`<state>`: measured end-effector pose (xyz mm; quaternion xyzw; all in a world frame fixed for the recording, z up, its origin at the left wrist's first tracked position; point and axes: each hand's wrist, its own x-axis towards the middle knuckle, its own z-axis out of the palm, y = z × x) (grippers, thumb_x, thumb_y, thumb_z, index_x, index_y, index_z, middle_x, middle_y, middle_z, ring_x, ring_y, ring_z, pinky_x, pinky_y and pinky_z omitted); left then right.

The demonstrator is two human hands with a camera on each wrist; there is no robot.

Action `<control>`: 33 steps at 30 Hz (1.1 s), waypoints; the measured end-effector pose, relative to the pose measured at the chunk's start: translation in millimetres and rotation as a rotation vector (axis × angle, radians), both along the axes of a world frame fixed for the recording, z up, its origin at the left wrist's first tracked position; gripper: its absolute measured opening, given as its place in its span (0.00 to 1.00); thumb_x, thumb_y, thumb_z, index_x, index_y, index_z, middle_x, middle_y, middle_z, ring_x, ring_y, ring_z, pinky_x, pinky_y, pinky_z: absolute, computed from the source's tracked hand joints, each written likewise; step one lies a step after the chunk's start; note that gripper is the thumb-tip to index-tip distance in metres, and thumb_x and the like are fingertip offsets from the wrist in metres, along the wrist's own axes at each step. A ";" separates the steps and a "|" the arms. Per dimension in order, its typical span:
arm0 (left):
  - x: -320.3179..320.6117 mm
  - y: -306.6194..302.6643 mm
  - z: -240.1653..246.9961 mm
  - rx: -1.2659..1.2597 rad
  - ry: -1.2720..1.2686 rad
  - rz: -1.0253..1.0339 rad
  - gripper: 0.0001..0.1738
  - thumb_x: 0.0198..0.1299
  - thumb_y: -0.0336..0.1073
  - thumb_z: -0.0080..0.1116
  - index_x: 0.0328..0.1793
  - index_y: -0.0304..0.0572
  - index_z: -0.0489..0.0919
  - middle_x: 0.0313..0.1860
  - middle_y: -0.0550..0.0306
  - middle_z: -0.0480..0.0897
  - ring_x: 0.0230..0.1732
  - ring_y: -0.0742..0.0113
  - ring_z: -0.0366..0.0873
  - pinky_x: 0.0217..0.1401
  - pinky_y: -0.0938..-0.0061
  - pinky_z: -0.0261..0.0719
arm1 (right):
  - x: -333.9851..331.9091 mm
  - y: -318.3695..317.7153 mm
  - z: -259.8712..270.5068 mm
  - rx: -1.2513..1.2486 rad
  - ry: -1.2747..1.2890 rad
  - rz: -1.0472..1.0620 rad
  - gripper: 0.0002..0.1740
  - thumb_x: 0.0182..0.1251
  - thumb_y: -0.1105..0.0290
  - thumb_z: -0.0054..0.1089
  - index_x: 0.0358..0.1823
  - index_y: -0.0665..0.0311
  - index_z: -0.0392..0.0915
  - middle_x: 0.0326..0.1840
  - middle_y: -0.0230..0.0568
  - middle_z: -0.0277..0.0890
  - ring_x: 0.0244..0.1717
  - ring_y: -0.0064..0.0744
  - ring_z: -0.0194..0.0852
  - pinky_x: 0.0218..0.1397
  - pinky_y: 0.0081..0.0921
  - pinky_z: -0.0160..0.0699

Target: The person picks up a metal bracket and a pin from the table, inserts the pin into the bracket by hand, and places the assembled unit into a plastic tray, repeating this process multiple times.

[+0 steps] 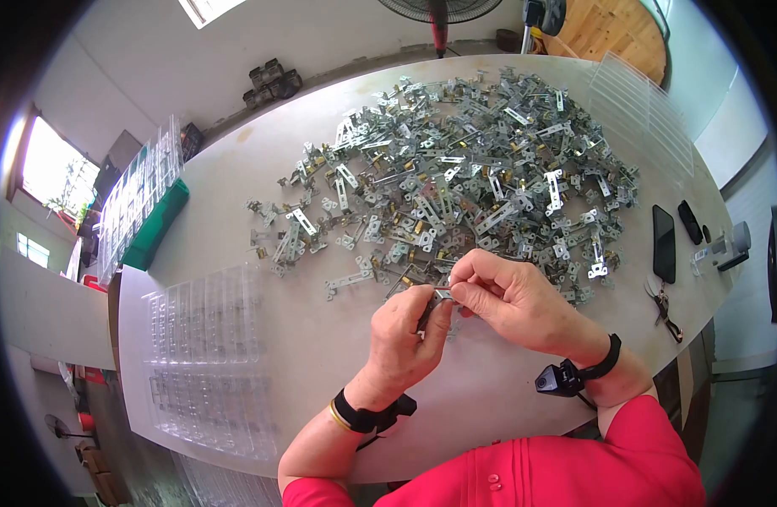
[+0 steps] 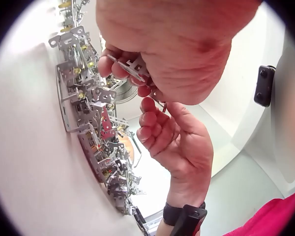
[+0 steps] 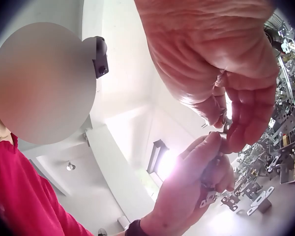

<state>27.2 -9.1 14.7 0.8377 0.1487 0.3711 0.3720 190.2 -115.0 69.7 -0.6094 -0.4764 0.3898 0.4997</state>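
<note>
Just in front of a large heap of small metal brackets, both hands meet close together. My left hand grips a flat silver metal bracket with cut-outs, seen among the curled fingers in the left wrist view. The right hand pinches a small thin metal piece between thumb and fingers, right at the left fingertips. In the right wrist view, part of the bracket shows below the left hand. Fingers hide most of both pieces, and I cannot tell whether they are joined.
Clear compartment trays lie at the table's left, with a green bin beyond. A clear ribbed panel lies at the far right. Nearer are a phone and small snips. A fan stands behind the table.
</note>
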 end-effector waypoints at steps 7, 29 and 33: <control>3.3 -2.1 4.7 0.053 -0.021 0.018 0.07 0.63 0.26 0.66 0.41 0.34 0.77 0.26 0.53 0.76 0.24 0.62 0.72 0.27 0.68 0.69 | -1.0 0.9 1.5 0.012 -0.085 -0.017 0.06 0.77 0.71 0.58 0.43 0.67 0.75 0.30 0.39 0.82 0.34 0.24 0.82 0.39 0.25 0.80; -7.0 6.8 0.4 -0.703 0.005 -0.071 0.29 0.82 0.51 0.31 0.53 0.32 0.78 0.41 0.57 0.80 0.41 0.72 0.75 0.48 0.75 0.73 | 4.7 1.8 6.6 0.037 -0.072 -0.119 0.05 0.79 0.71 0.57 0.44 0.65 0.75 0.29 0.33 0.78 0.31 0.19 0.77 0.34 0.22 0.77; -7.2 8.3 0.6 -0.741 0.012 -0.080 0.28 0.82 0.50 0.32 0.53 0.32 0.78 0.42 0.57 0.80 0.42 0.72 0.76 0.48 0.75 0.73 | 5.1 1.7 5.6 0.043 -0.065 -0.120 0.05 0.79 0.71 0.57 0.45 0.65 0.75 0.28 0.33 0.78 0.31 0.19 0.77 0.33 0.22 0.78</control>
